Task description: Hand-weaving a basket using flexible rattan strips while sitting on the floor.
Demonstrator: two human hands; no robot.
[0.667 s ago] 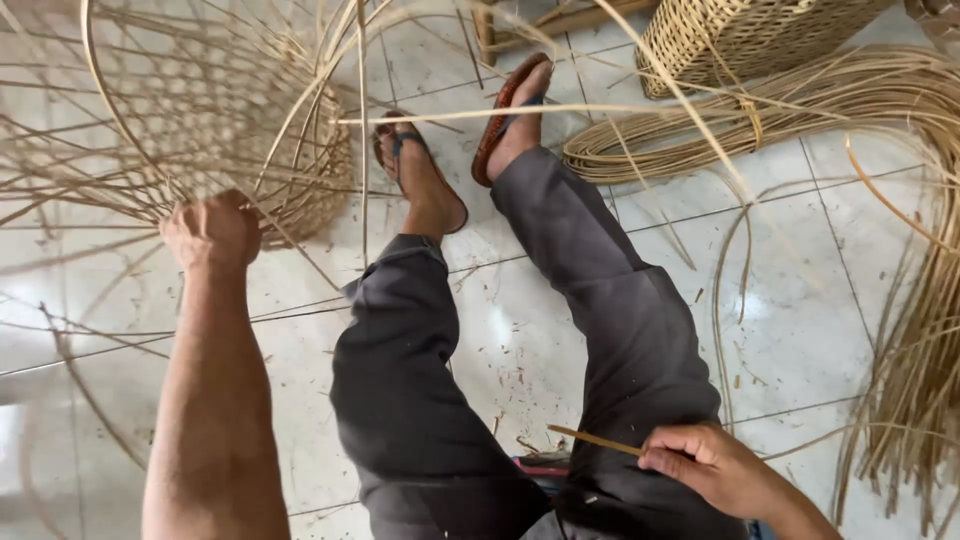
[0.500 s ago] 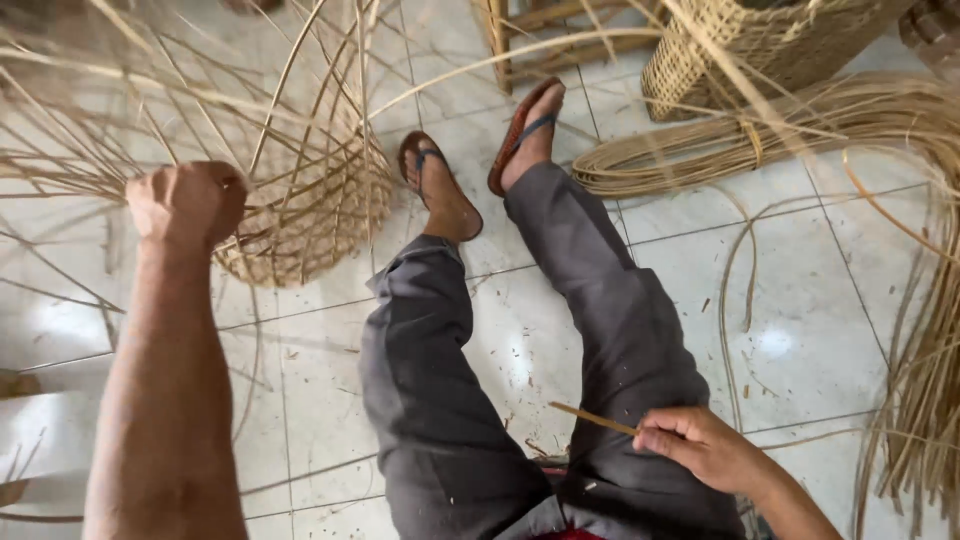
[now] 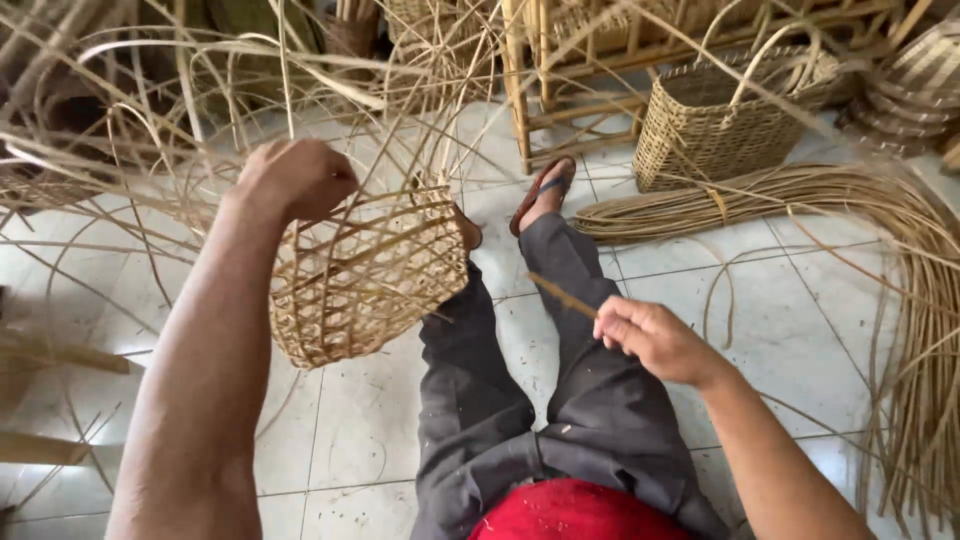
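2 grips are seen: the left hand (image 3: 297,177) is fisted on the half-woven basket (image 3: 368,275), tipped sideways; the right hand (image 3: 650,338) pinches a thin strip (image 3: 562,295) angled up-left.

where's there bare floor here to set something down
Bare tile lies right of the right hand, between the trouser legs and the hanging cane strips, and below the half-woven basket held up by the left hand. Crowded: loose strands upper left, and the strip bundle by the finished basket.

Basket (image 3: 365,280): half-woven, open lattice of pale cane, tipped on its side above the tiled floor, loose strands fanning upward.
Thin stick (image 3: 562,295): short, tan, slanted, pinched at its lower end.
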